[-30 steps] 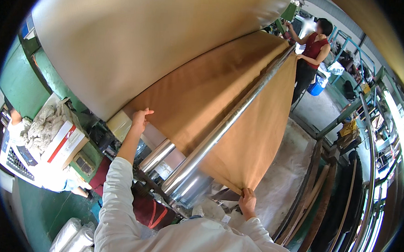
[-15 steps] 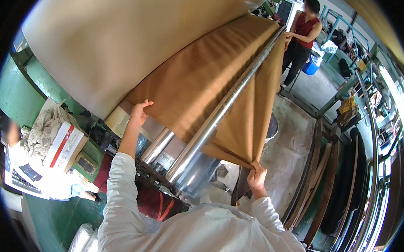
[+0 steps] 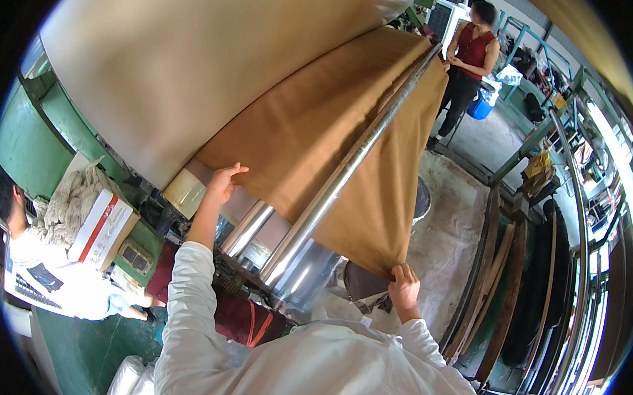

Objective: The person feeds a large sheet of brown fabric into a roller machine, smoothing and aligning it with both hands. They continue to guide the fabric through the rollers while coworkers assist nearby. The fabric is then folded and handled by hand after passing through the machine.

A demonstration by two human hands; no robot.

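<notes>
A wide brown sheet of fabric (image 3: 299, 125) comes from under a huge beige drum (image 3: 174, 54) and runs over a long shiny steel roller (image 3: 366, 146). At the sheet's near right corner my right hand (image 3: 404, 288) is closed, gripping the edge and drawing it toward me. My left hand (image 3: 223, 183) is over the sheet's near left edge, by the drum, with its fingers stretched out and nothing seen in them. Below the left hand, a second, shorter metal roller (image 3: 247, 231) shows beside the steel one.
A person in a red top (image 3: 474, 48) stands at the roller's far end. Another person in white (image 3: 54, 277) is at the left, beside a cardboard box (image 3: 104, 229) and a heap of pale yarn (image 3: 65, 209). Wooden boards (image 3: 494, 285) and metal racks line the right.
The sheet's right part has spread flatter, its folds smoothed out. My right hand has moved slightly down with the corner. The far person's hands have come off the sheet's edge.
</notes>
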